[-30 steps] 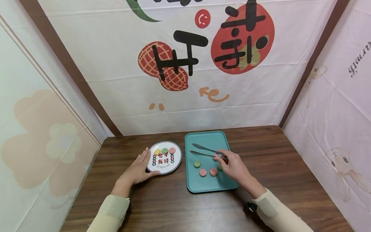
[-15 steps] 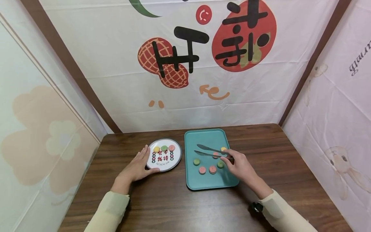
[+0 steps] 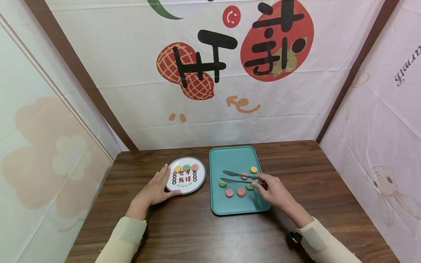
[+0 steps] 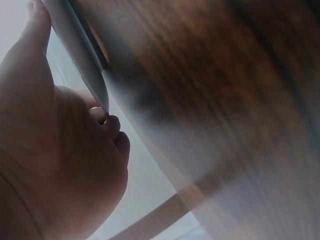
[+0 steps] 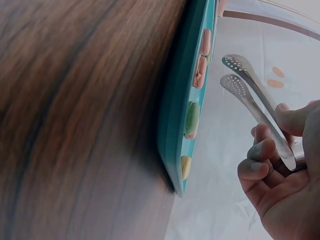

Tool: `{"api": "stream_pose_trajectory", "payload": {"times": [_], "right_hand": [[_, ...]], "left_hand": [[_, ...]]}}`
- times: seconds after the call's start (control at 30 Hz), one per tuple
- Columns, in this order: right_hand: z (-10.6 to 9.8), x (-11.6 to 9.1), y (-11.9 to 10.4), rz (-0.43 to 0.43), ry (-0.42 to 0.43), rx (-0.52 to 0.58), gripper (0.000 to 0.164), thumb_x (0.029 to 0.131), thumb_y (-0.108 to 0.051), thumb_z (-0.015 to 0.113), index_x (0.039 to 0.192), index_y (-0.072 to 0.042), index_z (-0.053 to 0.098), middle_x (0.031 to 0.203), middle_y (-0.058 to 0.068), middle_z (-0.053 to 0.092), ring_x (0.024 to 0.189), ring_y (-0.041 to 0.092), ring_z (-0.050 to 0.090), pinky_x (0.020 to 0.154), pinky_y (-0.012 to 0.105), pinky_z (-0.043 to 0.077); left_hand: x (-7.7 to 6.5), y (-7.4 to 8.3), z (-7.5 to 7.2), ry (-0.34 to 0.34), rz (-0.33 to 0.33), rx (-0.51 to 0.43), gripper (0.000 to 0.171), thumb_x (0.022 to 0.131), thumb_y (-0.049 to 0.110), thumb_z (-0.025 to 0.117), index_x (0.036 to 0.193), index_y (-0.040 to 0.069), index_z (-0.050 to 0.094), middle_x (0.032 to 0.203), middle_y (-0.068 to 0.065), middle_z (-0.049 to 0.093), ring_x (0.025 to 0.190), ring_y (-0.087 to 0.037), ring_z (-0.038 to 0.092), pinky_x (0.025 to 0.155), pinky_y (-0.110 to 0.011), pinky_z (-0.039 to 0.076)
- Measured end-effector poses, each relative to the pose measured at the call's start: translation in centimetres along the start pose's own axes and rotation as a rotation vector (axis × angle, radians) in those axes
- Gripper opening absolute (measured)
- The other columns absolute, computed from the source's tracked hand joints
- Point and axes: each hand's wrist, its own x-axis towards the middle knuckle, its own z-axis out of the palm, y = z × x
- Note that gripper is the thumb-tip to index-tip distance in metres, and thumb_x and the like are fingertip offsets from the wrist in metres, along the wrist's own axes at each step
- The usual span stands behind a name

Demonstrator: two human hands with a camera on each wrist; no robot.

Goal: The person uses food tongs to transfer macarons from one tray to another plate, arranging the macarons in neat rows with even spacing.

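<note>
Gripping tongs (image 5: pixel 259 89) above macarons (image 3: pixel 241 192), the right hand (image 3: pixel 275 190) hovers, the left hand (image 3: pixel 154 190) spread against the plate (image 3: pixel 200 182).

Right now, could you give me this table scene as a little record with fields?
Left hand: touches the round white plate
On plate: one yellow macaron, one green macaron, one pink macaron
Right hand: holds metal tongs, tips apart, nothing gripped
Beneath tongs: teal rectangular tray
On tray: three pink macarons, two green macarons, one yellow macaron
Surface: brown wood-grain table
Behind: printed white backdrop

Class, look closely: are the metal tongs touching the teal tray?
Apart: the right wrist view shows pale backdrop between the tongs and the tray.
</note>
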Motion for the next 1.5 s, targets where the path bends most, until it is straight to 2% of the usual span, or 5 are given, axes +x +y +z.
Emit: {"api": "stream_pose_trajectory", "payload": {"times": [0.3,0.5,0.73,1.0,1.5], "right_hand": [[-0.3,-0.2,0.6,-0.053,-0.044,0.006,0.027,0.102,-0.013,0.076,0.124,0.003,0.073,0.078,-0.008,0.062,0.062,0.001,0.048,0.055,0.024,0.048],[-0.5,-0.2,0.9,-0.055,-0.083,0.003,0.029,0.103,-0.014,0.075,0.126,0.005,0.073,0.081,-0.003,0.067,0.065,0.000,0.050,0.058,0.025,0.050],[-1.0,0.1,1.3,-0.046,-0.119,-0.006,0.031,0.104,-0.016,0.074,0.127,0.005,0.072,0.081,-0.010,0.063,0.066,0.000,0.051,0.059,0.025,0.050],[-1.2,0.5,1.9,-0.039,-0.165,-0.012,0.031,0.105,-0.018,0.073,0.128,0.004,0.072,0.084,-0.009,0.064,0.067,0.001,0.052,0.060,0.025,0.052],[-0.5,0.3,2.2,-0.026,-0.169,-0.009,0.031,0.105,-0.020,0.073,0.127,0.002,0.073,0.082,-0.009,0.065,0.067,0.001,0.053,0.059,0.024,0.051]], "left_hand": [[-0.1,0.1,-0.1,0.000,0.001,0.006,0.128,0.092,0.080,0.063,0.170,-0.005,0.009,0.178,-0.025,0.004,0.165,-0.042,0.009,0.133,-0.059,0.016],[-0.2,0.2,-0.1,0.002,0.006,0.007,0.128,0.091,0.082,0.062,0.169,-0.006,0.010,0.178,-0.025,0.004,0.165,-0.042,0.010,0.133,-0.059,0.016],[-0.3,0.5,0.0,-0.001,-0.011,0.002,0.128,0.092,0.081,0.063,0.170,-0.005,0.010,0.179,-0.024,0.004,0.165,-0.041,0.009,0.133,-0.059,0.016],[-0.4,0.8,0.1,-0.005,-0.023,0.001,0.128,0.091,0.083,0.061,0.170,-0.005,0.010,0.179,-0.025,0.004,0.165,-0.041,0.009,0.133,-0.059,0.015],[-0.4,0.7,0.0,-0.011,-0.021,0.006,0.128,0.091,0.082,0.062,0.170,-0.005,0.009,0.179,-0.024,0.003,0.165,-0.041,0.009,0.133,-0.059,0.015]]}}
